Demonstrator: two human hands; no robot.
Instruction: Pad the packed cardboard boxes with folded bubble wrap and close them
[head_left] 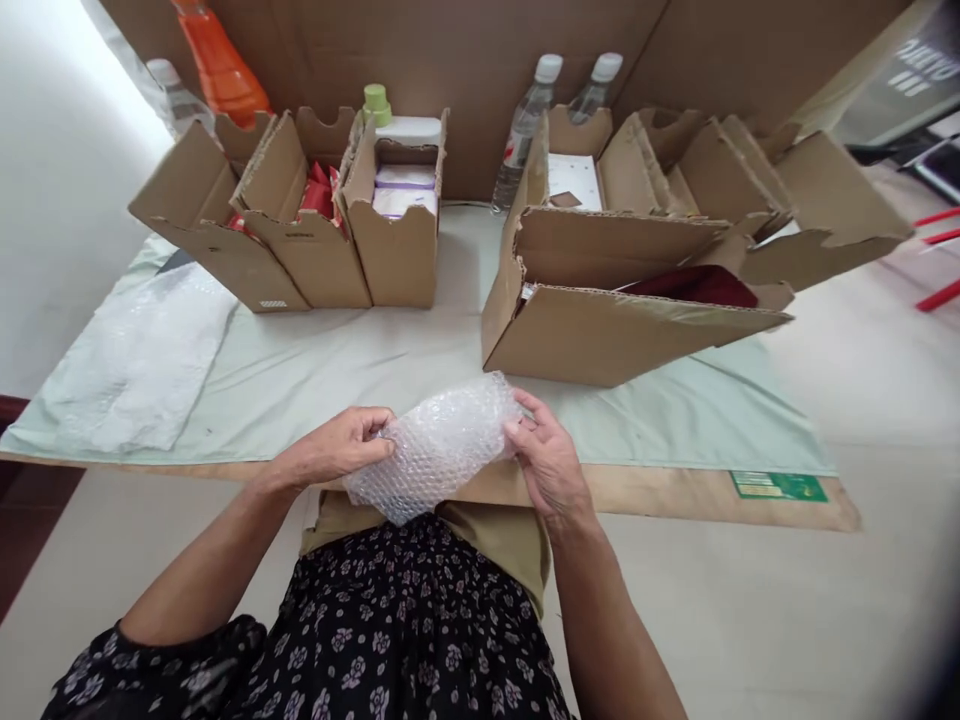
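A bundle of clear bubble wrap [439, 445] is held between both hands at the table's near edge. My left hand [341, 445] grips its left end with the fingers curled onto it. My right hand [546, 458] pinches its right end. Whatever the wrap encloses is hidden. Just beyond the hands lies a large open cardboard box [600, 335] on its side, with something dark red inside.
A pale green sheet [315, 360] covers the table. A flat stack of bubble wrap [142, 355] lies at the left. Several small open cartons [300, 215] with packets stand at the back left, more cartons [720, 175] at the back right. Water bottles [521, 130] stand against a cardboard wall.
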